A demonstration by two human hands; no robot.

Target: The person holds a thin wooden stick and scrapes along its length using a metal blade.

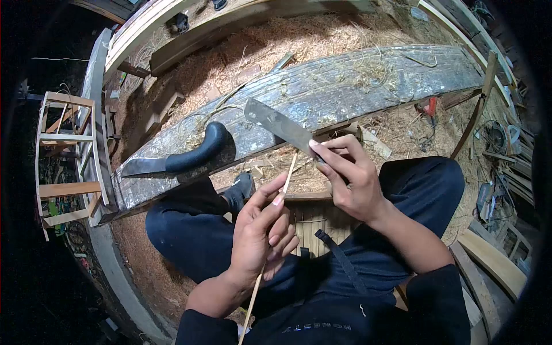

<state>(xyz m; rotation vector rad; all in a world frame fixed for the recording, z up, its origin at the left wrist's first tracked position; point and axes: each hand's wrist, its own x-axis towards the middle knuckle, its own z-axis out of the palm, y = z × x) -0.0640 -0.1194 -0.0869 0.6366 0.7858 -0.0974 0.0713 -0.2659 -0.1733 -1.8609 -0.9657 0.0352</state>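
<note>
A long thin wooden strip (250, 305) runs through my left hand (264, 233), pinched between thumb and fingers, with its tip pointing up past the fingertips. My right hand (351, 178) grips a flat metal blade (279, 125) near its lower end, just above and right of the strip's tip. The blade slants up to the left over the worn plank. Left of it, a knife with a curved black handle (198, 150) lies on the plank (322, 92), its own blade pointing left.
Wood shavings (241, 66) cover the ground beyond the plank. A wooden frame (68, 138) stands at the far left. A red-handled tool (431, 107) lies behind the plank's right part. Curved boards (491, 261) rest at the lower right, beside my legs.
</note>
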